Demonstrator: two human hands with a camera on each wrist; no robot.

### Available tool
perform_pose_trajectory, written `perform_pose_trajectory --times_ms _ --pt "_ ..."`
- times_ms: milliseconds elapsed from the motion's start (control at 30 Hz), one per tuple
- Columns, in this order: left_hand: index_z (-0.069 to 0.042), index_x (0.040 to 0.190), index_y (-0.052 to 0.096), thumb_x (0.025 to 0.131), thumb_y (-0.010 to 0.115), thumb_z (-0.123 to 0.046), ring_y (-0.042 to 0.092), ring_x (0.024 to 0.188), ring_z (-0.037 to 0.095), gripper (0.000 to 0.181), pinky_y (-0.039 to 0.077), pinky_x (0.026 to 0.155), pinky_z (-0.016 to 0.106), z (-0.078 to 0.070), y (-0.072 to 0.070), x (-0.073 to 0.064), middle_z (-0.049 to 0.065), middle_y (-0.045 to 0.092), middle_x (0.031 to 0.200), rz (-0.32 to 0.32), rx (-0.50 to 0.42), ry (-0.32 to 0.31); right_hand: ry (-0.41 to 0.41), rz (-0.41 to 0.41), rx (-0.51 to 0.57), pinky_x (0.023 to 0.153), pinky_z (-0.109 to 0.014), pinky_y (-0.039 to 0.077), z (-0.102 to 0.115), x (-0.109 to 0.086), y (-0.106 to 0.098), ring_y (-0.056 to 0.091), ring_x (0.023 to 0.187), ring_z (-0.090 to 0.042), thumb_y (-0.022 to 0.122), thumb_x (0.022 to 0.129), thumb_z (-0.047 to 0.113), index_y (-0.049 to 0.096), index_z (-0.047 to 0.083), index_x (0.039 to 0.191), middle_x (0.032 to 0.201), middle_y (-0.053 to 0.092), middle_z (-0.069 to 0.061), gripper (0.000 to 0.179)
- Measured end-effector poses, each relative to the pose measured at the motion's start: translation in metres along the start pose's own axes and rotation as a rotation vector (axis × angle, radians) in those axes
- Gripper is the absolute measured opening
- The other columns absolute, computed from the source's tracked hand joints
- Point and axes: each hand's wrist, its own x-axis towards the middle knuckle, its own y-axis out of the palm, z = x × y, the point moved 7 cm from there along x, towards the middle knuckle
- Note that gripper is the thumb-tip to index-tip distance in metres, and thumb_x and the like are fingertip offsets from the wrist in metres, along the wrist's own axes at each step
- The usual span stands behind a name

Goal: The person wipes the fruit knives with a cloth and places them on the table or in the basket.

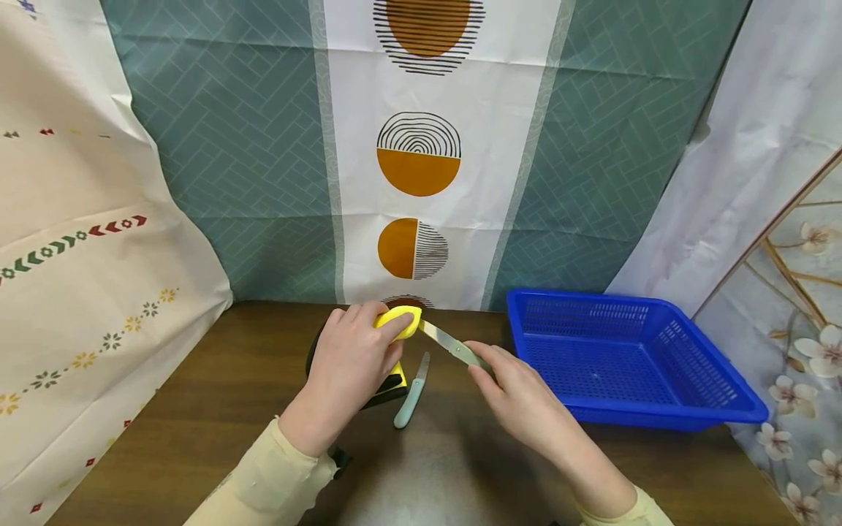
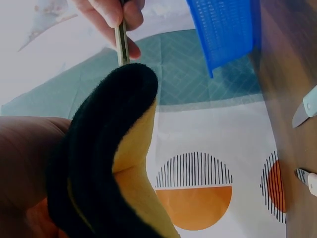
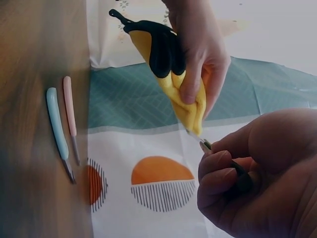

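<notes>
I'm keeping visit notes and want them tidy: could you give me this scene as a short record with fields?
Left hand: holds a yellow-and-black cloth
Right hand: grips a green-handled knife
Blade: points at the cloth; exact contact unclear
On the table: pale-blue-handled knife and pink-handled knife
To the person's right: blue basket
Behind: patterned curtain with orange-and-black circles

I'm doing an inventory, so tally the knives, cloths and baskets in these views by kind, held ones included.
Knives: 3 (pale-green-handled knife, light-blue-handled knife, pink-handled knife)
Cloths: 1 (yellow-and-dark cloth)
Baskets: 1 (blue basket)
Total: 5
</notes>
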Motion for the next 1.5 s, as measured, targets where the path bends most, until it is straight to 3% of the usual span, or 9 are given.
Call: perform_pose_trajectory --times_ms 200,433,600,867,1033,1500 --pt "-0.022 0.127 0.082 0.088 0.091 -0.017 0.069 0.087 0.036 0.039 0.049 0.069 0.046 0.012 0.001 0.000 0.014 0.071 0.106 0.032 0.001 -0.043 -0.003 -0.013 0.016 0.083 -0.044 0.049 -0.002 0.000 -0.002 0.057 0.093 -0.021 0.063 0.113 0.018 0.065 0.018 0.153 0.112 0.066 0.003 0.040" --pt "-0.021 0.126 0.083 0.089 0.088 -0.014 0.069 0.086 0.037 0.038 0.048 0.068 0.046 0.018 -0.006 -0.001 0.014 0.072 0.107 0.017 -0.003 -0.070 -0.003 -0.004 0.018 0.083 -0.044 0.049 -0.002 0.000 -0.003 0.057 0.095 -0.021 0.063 0.113 0.019 0.065 0.018 0.153 0.114 0.068 0.004 0.040" --pt "-0.022 0.129 0.082 0.089 0.090 -0.017 0.070 0.091 0.036 0.042 0.050 0.071 0.047 0.005 -0.010 0.002 0.014 0.072 0.110 0.013 -0.026 -0.036 0.005 0.001 0.019 0.083 -0.044 0.048 -0.003 0.001 -0.003 0.057 0.094 -0.021 0.063 0.113 0.019 0.064 0.019 0.153 0.114 0.067 0.003 0.040" --pt "-0.023 0.126 0.084 0.087 0.092 -0.018 0.069 0.085 0.034 0.041 0.050 0.068 0.042 -0.024 -0.016 0.004 0.013 0.073 0.111 -0.061 -0.062 0.068 -0.004 0.000 0.028 0.082 -0.044 0.050 -0.003 0.003 -0.001 0.058 0.092 -0.021 0.063 0.113 0.017 0.065 0.016 0.152 0.114 0.068 0.001 0.039" --pt "-0.025 0.126 0.084 0.087 0.089 -0.017 0.069 0.085 0.032 0.040 0.050 0.068 0.040 -0.038 -0.014 0.002 0.012 0.073 0.113 -0.054 -0.074 0.098 0.016 0.018 0.043 0.080 -0.043 0.050 -0.003 0.002 0.000 0.058 0.091 -0.020 0.063 0.113 0.018 0.065 0.016 0.152 0.113 0.067 0.000 0.039" --pt "-0.027 0.127 0.083 0.087 0.087 -0.018 0.069 0.088 0.031 0.041 0.051 0.072 0.039 -0.046 -0.009 0.000 0.012 0.072 0.117 -0.005 -0.065 0.110 0.022 0.018 0.044 0.079 -0.042 0.050 -0.002 0.002 0.000 0.058 0.089 -0.020 0.064 0.113 0.016 0.065 0.015 0.151 0.110 0.066 0.000 0.038"
